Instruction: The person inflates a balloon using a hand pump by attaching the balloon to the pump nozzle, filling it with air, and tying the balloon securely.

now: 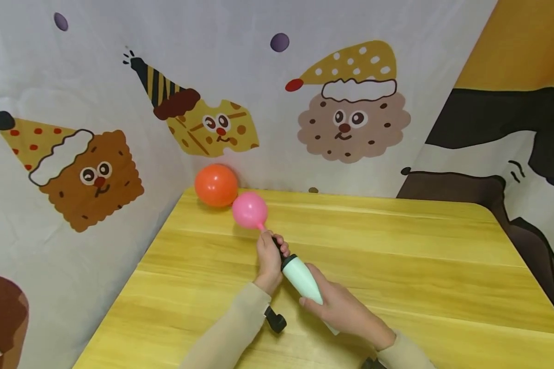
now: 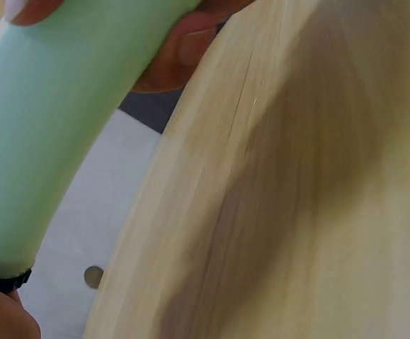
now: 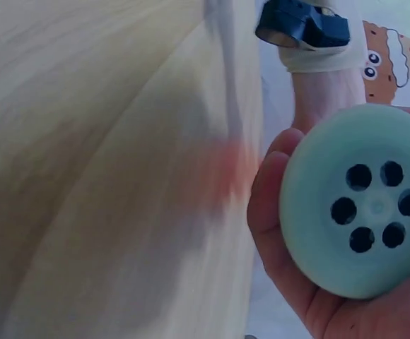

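A round, shiny pink rubber balloon [image 1: 249,210] was at the far left, over the yellow wooden bench [image 1: 397,246], with its thin neck reaching into the left grip [image 1: 270,256]. That grip had its fingers curled round the short black nozzle [image 1: 277,244] of a smooth, pale green plastic pump [image 1: 302,279], maybe so the balloon would not slip off. The right grip [image 1: 341,305] was wrapped round the fat green body, nearer and to the right, perhaps to keep it steady and pointing at the balloon. The pump's near end was a flat round cap [image 3: 376,206] with six dark holes in a ring, likely to let air in.

A bigger, glossy orange balloon [image 1: 216,185] sat at the bench's far left corner, just beside the pink one; I could not tell if they touched. The bench had long streaky lines, like wood.
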A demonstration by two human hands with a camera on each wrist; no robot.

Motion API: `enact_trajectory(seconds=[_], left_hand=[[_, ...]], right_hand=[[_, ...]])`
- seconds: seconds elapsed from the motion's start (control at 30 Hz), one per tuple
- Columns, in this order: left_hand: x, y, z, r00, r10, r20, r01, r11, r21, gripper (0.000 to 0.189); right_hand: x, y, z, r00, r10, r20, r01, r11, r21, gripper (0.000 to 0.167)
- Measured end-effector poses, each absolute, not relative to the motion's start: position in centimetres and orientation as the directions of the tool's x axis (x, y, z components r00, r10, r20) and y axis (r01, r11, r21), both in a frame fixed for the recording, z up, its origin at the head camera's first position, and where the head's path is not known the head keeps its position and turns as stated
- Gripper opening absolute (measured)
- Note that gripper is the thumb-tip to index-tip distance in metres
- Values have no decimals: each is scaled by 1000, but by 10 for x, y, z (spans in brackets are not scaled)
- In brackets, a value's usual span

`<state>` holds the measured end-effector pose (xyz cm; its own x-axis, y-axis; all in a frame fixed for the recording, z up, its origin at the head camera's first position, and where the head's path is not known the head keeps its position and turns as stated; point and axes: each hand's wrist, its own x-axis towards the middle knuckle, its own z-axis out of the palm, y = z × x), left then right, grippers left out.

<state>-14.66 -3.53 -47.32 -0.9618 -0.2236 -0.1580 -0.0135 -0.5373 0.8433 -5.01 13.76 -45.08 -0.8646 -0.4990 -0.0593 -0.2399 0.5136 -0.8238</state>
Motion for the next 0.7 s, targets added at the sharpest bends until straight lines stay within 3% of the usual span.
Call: enact_trajectory(seconds=[0.43,0.7], left_hand=[[-183,-73,-458,-929,-345,-133,95,-571,816,36],[-172,-59,-468,-954,-263,-145,39,-586,809,36]], right_hand=[[-34,163,-440,-858,-498,-125,-213,566,-796,83],[-34,161,-442,-856,-505,-112,-213,542,-813,77]])
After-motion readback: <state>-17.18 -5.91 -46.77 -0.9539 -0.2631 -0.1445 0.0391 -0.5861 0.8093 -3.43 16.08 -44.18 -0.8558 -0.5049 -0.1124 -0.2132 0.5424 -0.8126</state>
